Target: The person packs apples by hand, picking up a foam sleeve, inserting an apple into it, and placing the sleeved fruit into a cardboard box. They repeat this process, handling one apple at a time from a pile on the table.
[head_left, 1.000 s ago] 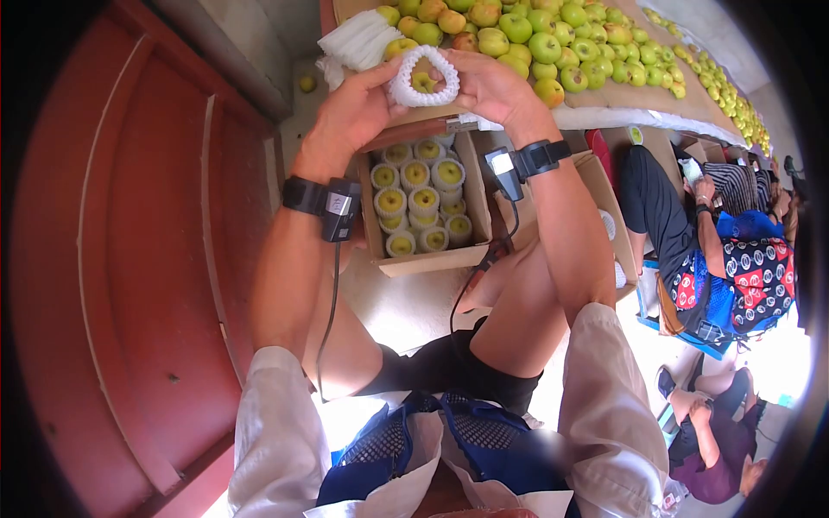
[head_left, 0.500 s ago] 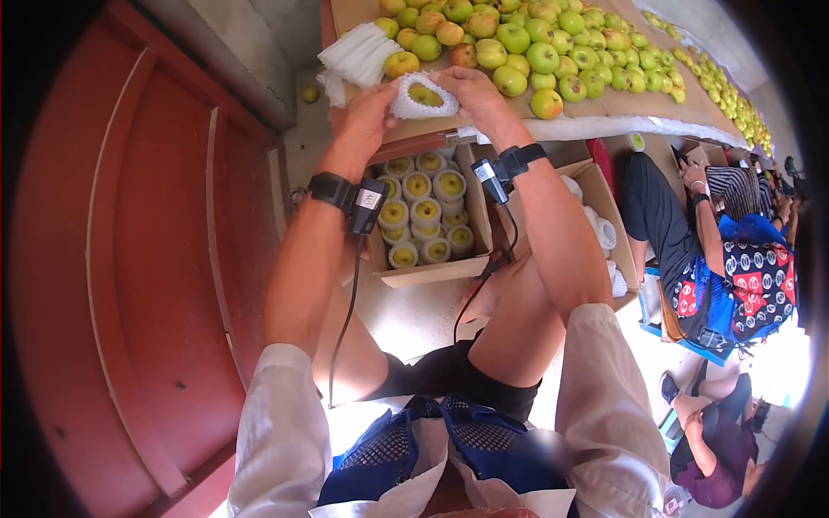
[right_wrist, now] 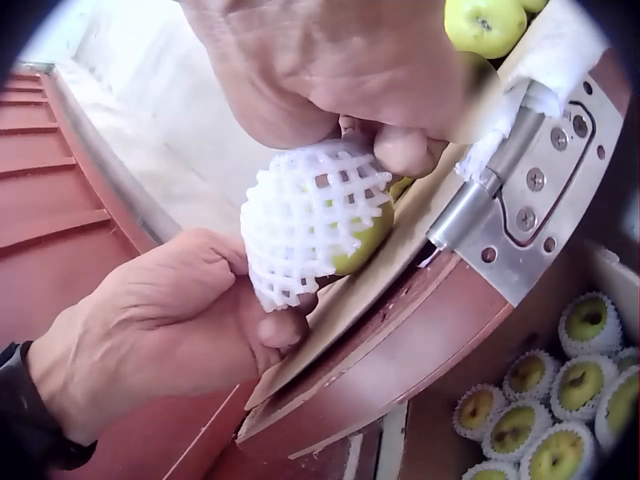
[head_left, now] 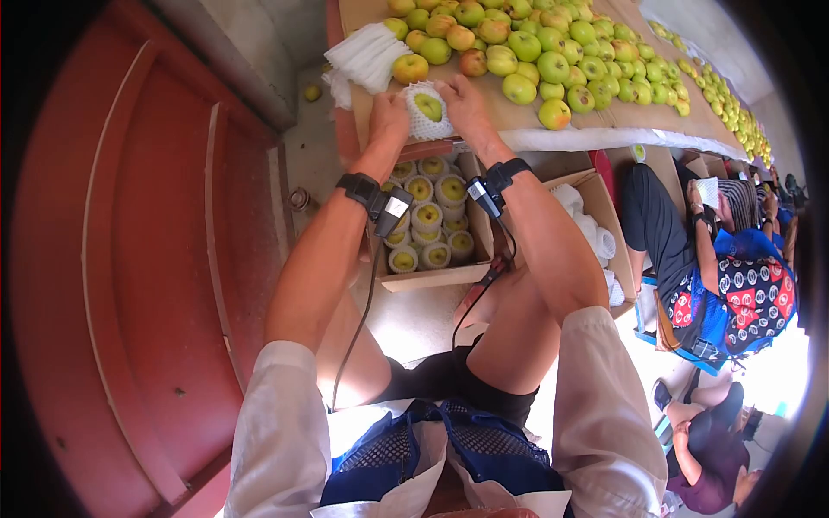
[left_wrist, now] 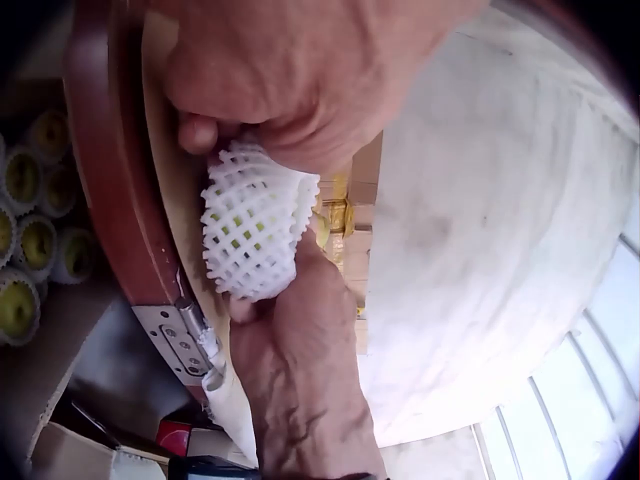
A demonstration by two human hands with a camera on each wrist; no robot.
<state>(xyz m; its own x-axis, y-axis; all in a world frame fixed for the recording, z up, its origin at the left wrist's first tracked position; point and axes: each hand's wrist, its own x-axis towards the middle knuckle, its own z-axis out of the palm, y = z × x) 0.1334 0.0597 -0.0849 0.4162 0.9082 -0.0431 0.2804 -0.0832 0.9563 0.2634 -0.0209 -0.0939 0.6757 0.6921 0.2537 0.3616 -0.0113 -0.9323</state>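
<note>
A green apple (head_left: 427, 106) sits in a white foam net (left_wrist: 250, 225) at the table's near edge, part of its skin bare in the head view. My left hand (head_left: 389, 123) pinches the net on its left side, and my right hand (head_left: 467, 112) pinches it on the right. In the right wrist view the net (right_wrist: 300, 215) is stretched between both hands, with green skin showing at its edge. Curled fingers partly hide where each hand grips.
Loose apples (head_left: 553, 66) cover the table behind. A stack of foam nets (head_left: 367, 56) lies at the back left. Below the table edge stands a carton (head_left: 432, 278) of netted apples; another carton (head_left: 615, 203) holds white nets. People sit at the right.
Both hands have come lower and nearer the table edge with the netted apple. The net, a wide ring earlier, now wraps round the apple.
</note>
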